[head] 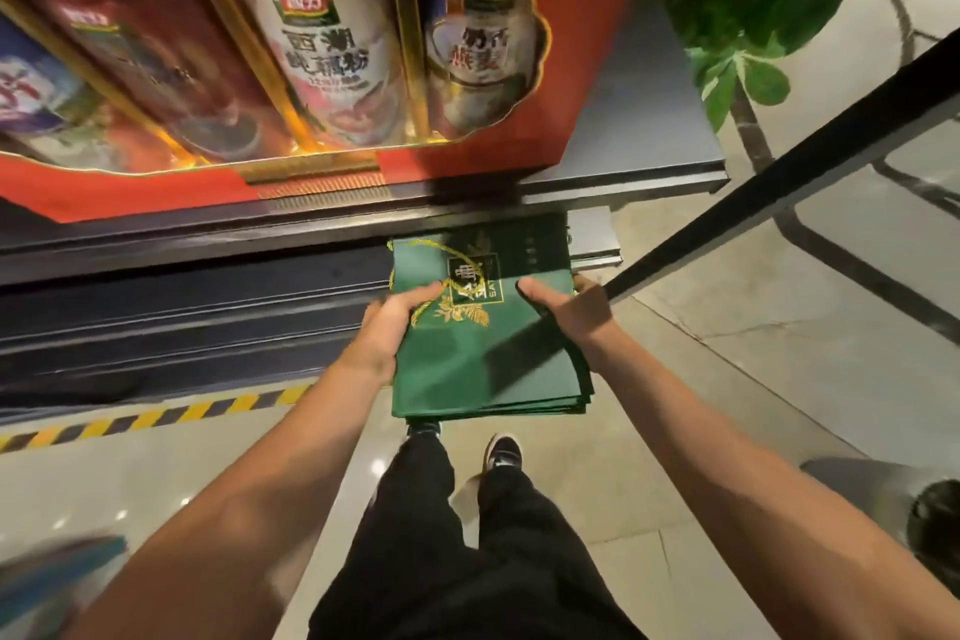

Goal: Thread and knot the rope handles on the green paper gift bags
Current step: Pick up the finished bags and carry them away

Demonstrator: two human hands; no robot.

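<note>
A red gift box lies on the dark counter, with tins showing through its window; the box overhangs the counter's near edge. Below that edge, dark grooved panels run down to a yellow-and-black hazard strip on the floor. A black bar slants from the upper right down to a point just beside the right hand. Green leaves hang over the counter's right end. A dark round object sits at the right margin; what it is cannot be told. A blurred blue edge shows at lower left.

The stack of flat green bags is held level in front of the person, its far end close under the counter edge and its near end above the shoes. A gold rope lies looped over the printed top bag.

The left hand grips the stack's left edge, thumb on top near the rope, fingers hidden underneath. The right hand grips the right edge, thumb pressed on the top bag, fingers under the stack.

The floor to the right of the stack is open tile as far as the bar. The counter front closes off the space ahead; whether the stack touches it cannot be told.
</note>
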